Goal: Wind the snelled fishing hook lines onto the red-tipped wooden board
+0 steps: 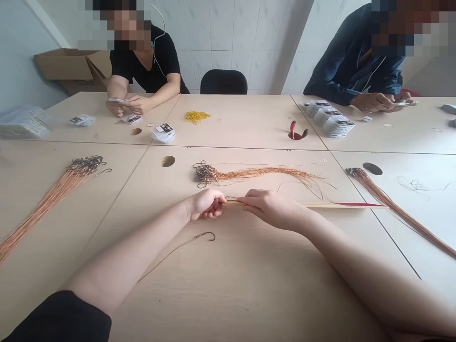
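Note:
A thin wooden strip [347, 206] with a red stretch near its right end lies crosswise on the table. My left hand [208, 204] is closed in a pinch at the strip's left end; what its fingertips hold is hidden. Over the strip, my right hand [265, 206] has its thumb and fingers pressed together around it. Between the two hands a short reddish-brown line [231, 197] shows just above the wood. Nearer to me lies a single fishing hook [210, 235] with a thin line. Behind my hands rests a bundle of hooks [204, 174] tied to copper-coloured lines [263, 173].
More hook bundles lie at left [85, 164] and right [359, 173]. Red-handled pliers [294, 130] stand in a table hole. Yellow pieces [195, 116] and stacked packets [335, 121] sit farther back. Two people across the table handle small packets.

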Available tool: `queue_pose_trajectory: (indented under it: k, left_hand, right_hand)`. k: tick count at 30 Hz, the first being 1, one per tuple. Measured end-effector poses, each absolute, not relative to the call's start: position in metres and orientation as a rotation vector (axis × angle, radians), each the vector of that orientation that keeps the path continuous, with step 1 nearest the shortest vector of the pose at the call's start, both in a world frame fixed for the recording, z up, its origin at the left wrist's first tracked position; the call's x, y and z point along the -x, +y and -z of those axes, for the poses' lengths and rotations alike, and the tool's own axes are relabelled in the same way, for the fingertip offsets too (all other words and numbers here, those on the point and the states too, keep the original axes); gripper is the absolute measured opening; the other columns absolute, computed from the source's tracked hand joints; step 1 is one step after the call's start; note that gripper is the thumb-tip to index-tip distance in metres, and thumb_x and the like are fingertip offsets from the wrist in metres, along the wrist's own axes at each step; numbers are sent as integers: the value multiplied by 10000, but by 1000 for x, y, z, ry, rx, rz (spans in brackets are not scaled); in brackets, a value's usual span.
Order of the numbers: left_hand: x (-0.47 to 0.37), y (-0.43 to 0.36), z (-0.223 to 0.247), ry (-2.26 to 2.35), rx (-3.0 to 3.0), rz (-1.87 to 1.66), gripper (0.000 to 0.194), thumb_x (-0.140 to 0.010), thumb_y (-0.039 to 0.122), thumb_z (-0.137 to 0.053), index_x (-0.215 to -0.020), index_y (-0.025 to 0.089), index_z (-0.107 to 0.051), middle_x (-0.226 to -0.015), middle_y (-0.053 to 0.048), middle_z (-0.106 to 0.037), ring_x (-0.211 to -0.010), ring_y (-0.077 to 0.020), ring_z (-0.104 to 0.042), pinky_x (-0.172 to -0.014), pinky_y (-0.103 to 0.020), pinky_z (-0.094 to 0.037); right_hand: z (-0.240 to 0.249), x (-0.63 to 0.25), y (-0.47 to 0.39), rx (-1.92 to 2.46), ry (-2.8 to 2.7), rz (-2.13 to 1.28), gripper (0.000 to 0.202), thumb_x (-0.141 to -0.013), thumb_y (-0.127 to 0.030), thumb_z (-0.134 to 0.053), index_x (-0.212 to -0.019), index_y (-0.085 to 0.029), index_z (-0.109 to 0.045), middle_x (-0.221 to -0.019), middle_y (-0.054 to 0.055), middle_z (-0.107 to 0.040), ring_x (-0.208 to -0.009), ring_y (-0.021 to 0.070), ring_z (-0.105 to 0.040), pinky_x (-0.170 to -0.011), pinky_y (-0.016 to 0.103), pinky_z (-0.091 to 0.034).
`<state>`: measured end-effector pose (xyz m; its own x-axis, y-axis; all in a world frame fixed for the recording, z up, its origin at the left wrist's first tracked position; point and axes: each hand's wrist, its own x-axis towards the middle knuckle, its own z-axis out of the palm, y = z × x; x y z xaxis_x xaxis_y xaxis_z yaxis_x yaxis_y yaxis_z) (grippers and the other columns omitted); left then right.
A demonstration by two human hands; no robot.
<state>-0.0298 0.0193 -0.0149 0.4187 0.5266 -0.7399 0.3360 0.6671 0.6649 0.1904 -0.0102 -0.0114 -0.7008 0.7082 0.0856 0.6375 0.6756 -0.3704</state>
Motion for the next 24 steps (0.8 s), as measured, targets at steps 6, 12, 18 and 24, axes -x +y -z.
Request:
queue_pose_trajectory:
  k: [6, 12, 18, 24]
  left_hand:
    - [29, 19, 14, 1189, -922, -135, 151, -654, 298, -475, -610, 155, -495, -425, -5, -433, -353, -77, -288, -365, -204, -129]
    - [32, 21, 16, 1133, -1024, 6, 226, -677, 324, -458, -529, 155, -480, -437, -22, -421, -364, -82, -300, -344, -204, -115]
    - [35, 22, 18, 1073, -1007, 3, 220, -683, 318, -450, -534, 158, -471, -439, -19, -408, -361, -80, -290, -328, -201, -101]
    - [36, 22, 19, 1070, -980, -60, 220, -739, 314, -454, -602, 145, -491, -479, -25, -506, -382, -76, -395, -344, -162, -255]
  right_hand:
    - [10, -189, -13, 1137, -2670, -489, 312, -947, -315, -378, -1217, -290, -532, -845, 34, -576, -679, 123, -542, -537, 220, -394]
    - [4, -192, -13, 1084, -2647, -675, 301, -953, -350, -354, -1140, -291, -583, -815, 28, -581, -674, 126, -531, -570, 243, -407]
    - [3, -194, -10, 1054, -2639, -759, 303, -952, -354, -353, -996, -253, -636, -763, 18, -577, -657, 125, -510, -582, 254, -403]
    - [6, -193, -10, 1083, -2640, -648, 313, -960, -350, -338, -1149, -276, -576, -846, 29, -579, -696, 120, -523, -594, 236, -408]
